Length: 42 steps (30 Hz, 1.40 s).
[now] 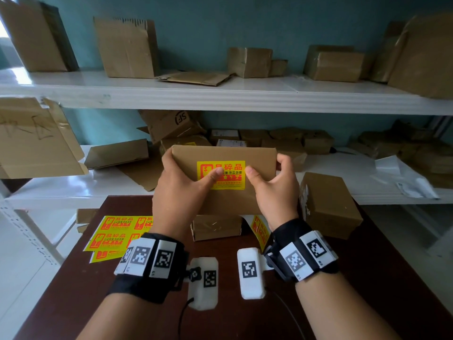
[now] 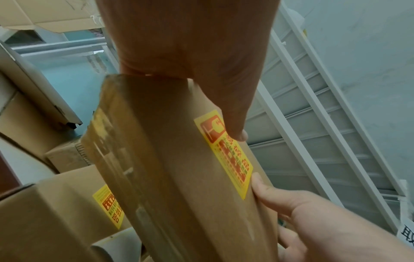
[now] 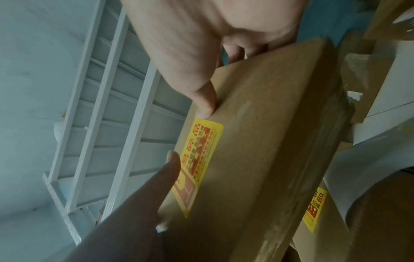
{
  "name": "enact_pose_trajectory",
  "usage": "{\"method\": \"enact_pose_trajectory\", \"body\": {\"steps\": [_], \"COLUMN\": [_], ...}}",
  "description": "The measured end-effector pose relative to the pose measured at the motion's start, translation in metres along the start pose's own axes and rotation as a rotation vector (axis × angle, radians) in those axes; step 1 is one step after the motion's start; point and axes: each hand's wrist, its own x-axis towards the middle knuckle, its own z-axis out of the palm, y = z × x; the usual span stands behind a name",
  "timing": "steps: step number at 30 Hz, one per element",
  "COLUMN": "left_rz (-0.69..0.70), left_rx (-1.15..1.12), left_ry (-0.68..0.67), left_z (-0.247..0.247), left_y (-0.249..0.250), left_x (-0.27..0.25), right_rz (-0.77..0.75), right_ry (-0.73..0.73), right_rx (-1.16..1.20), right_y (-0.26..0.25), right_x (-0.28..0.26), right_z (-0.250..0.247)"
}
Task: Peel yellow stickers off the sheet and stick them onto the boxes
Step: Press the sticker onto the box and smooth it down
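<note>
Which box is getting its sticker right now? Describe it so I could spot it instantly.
Start at the dark brown wooden table before the white shelves. Above its far edge, the left hand and right hand hold up a flat brown cardboard box. Unlike its neighbours, it is lifted, with both thumbs by its yellow and red sticker.

box (image 1: 224, 153): matt brown cardboard | sticker (image 1: 230, 168): glossy yellow paper | table (image 1: 367, 278): dark smooth wood

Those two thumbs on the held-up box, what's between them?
The yellow sticker on the box: the left hand thumbs its left part, the right hand its right edge. The head view shows it.
</note>
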Motion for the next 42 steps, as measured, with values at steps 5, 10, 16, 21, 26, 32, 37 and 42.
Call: {"method": "enact_pose_trajectory", "body": {"steps": [5,10,16,21,26,32,37,42], "left_rz": [-0.037,-0.014,-0.052,-0.084,-0.04,-0.012,0.023,0.026], "left_rx": [0.019,0.004,-0.021,-0.021,-0.028,0.011,0.028,0.057], "left_ry": [0.082,0.08,0.068,0.063,0.011,-0.078,-0.038,-0.032], "left_z": [-0.004,-0.003,-0.002,-0.003,-0.008,-0.008,-0.006,-0.003], "left_y": [-0.007,-0.017,-0.021,-0.024,-0.025,-0.023,-0.023,-0.024], "left_x": [0.006,0.009,0.014,0.015,0.022,0.015,0.015,0.013], "right_rz": [-0.028,-0.01,0.01,0.019,0.019,0.001,-0.005,0.01], "right_ry": [-0.033,-0.049,-0.061,-0.077,-0.068,-0.044,-0.045,-0.065], "right_rx": [-0.035,-0.037,-0.033,-0.034,-0.028,-0.091,-0.096,-0.095], "right_y": [0.0,0.002,0.004,0.006,0.006,0.004,0.003,0.004], "right_x": [-0.007,-0.006,-0.007,-0.009,-0.008,-0.007,-0.006,-0.005], "right_z": [0.008,0.009,0.011,0.014,0.011,0.006,0.003,0.002]}}
